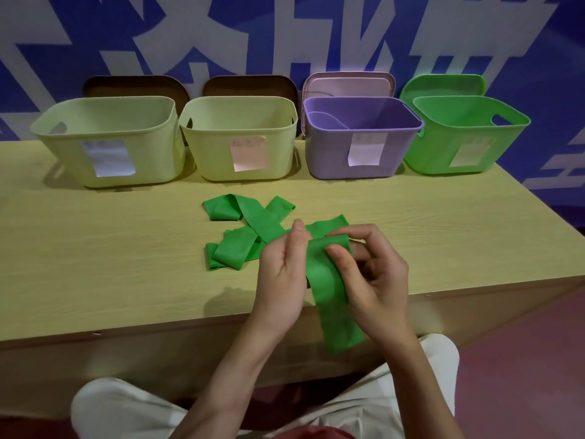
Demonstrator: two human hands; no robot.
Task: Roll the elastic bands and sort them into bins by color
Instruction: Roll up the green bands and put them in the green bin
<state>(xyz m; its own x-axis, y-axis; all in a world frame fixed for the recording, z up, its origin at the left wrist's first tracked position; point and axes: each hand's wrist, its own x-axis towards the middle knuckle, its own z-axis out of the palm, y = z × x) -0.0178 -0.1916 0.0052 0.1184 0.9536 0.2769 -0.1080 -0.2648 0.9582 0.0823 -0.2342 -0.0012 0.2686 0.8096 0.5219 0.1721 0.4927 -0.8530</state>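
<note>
Sitting at a pale wooden tabletop (95,264), a person is holding one end of a green elastic band (326,280) above its near edge, right of the middle. The left hand (281,277) is gripping the band's left side, with the thumb pointing up and the fingers curling behind the strip. The right hand (373,274) is pinching the band's top end, its fingertips folding that end over. The loose end is hanging down past the near edge, in front of the person's light trousers (126,407). The rest of the band is lying in loose, crossing folds on the middle of the tabletop, just beyond the hands. Four bins are standing in a row along the far edge: two pale yellow bins (107,141) (240,137) toward the far left, a purple bin (361,141) right of the middle, and a green bin (465,134) near the far right corner. Each is wearing a paper label on its front, with writing too blurred to read. Lids are leaning upright behind the bins against a blue and white wall (316,33).
</note>
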